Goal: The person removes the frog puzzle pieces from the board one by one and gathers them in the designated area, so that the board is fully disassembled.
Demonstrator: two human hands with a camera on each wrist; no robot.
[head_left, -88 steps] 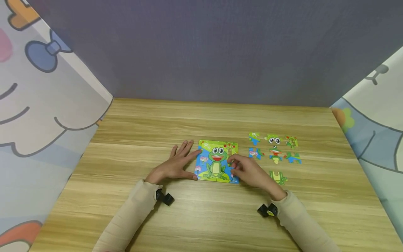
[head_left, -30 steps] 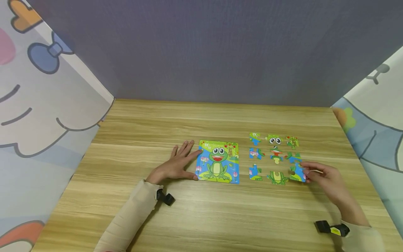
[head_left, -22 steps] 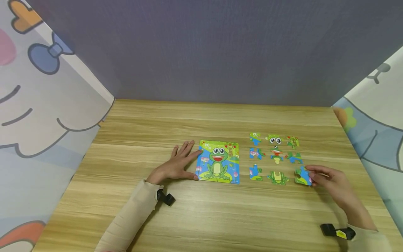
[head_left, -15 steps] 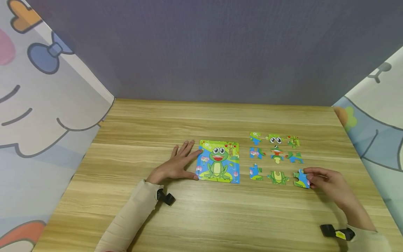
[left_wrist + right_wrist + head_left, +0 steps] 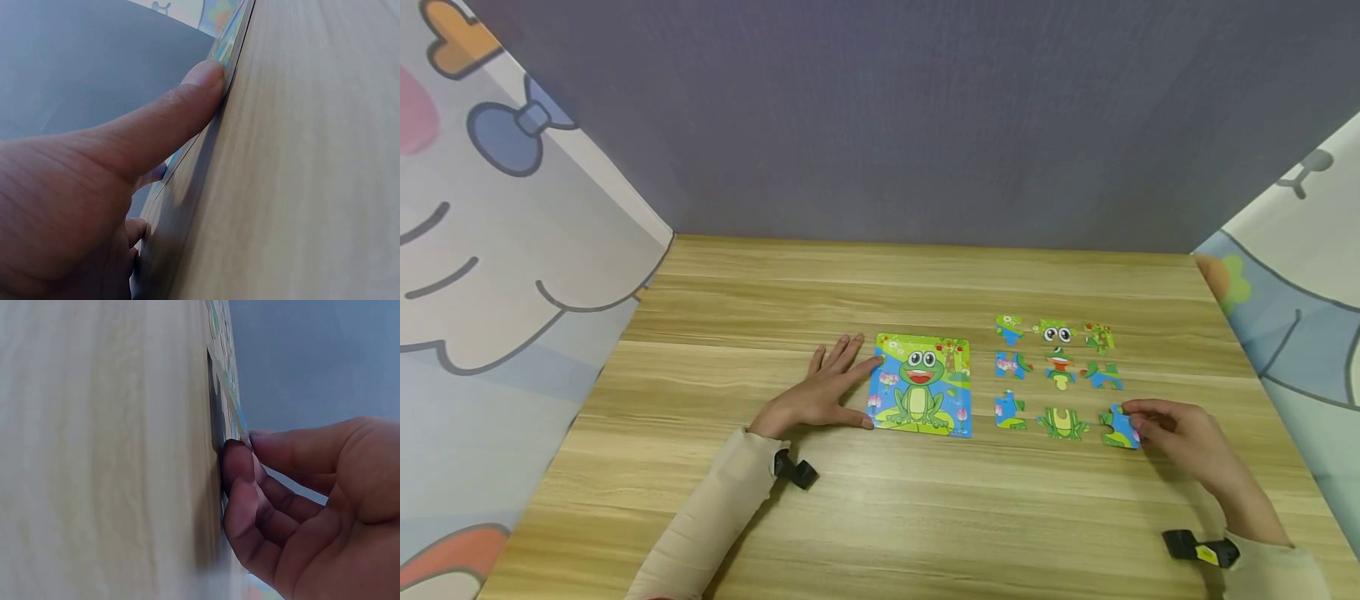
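A square frog puzzle board [image 5: 919, 387] lies flat on the wooden table, its printed picture showing. My left hand [image 5: 816, 398] rests at the board's left edge, fingers spread, thumb and index fingertip touching it. In the left wrist view the thumb [image 5: 169, 119] presses on the board's rim. On the right, my right hand [image 5: 1183, 433] pinches a blue and green puzzle piece [image 5: 1120, 427] by its right edge. The right wrist view shows that piece [image 5: 231, 394] between thumb and fingertips, tilted, with a shadow beneath it. Beside it lies the frog-body piece [image 5: 1062, 422].
Several more frog puzzle pieces lie in loose rows right of the board, such as the eyes piece [image 5: 1056, 333], the mouth piece [image 5: 1060, 368] and a lower-left piece [image 5: 1010, 410]. A grey panel [image 5: 880, 125] stands behind the table [image 5: 880, 517].
My right hand has gone from the board's right edge to the far right with the puzzle piece, then shifted it slightly nearer to me. The left hand stays at the board.
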